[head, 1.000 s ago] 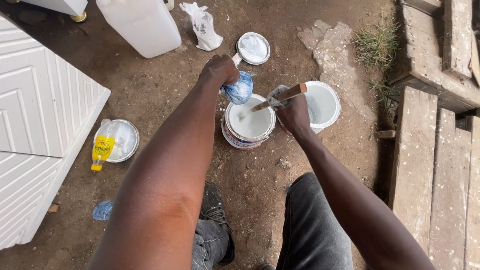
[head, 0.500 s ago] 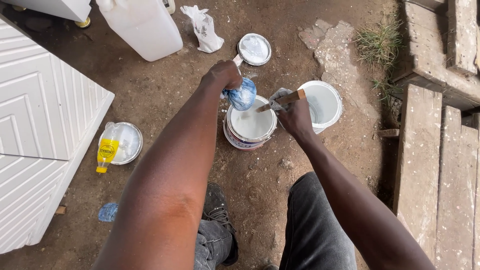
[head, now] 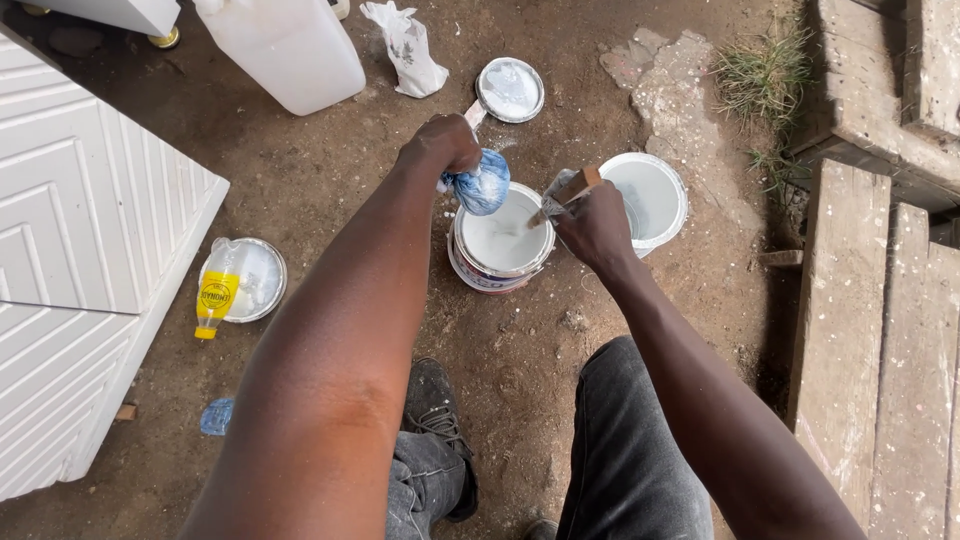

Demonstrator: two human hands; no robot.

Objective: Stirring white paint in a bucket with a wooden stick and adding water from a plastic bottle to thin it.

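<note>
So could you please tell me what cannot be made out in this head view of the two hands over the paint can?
- Brush: bristles blurred; the right hand covers most of the handle.
- Blue cloth bundle: its contents are wrapped; the left hand hides its top.
- Paint can: depth of white paint unreadable from above.
- White jerrycan: top cut off by the frame edge.

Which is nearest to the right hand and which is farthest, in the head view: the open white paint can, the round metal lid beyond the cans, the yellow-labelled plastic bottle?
1. Open white paint can, just left of the right hand.
2. Round metal lid, beyond, toward the top.
3. Yellow-labelled plastic bottle, far left, beside the white panel.
</note>
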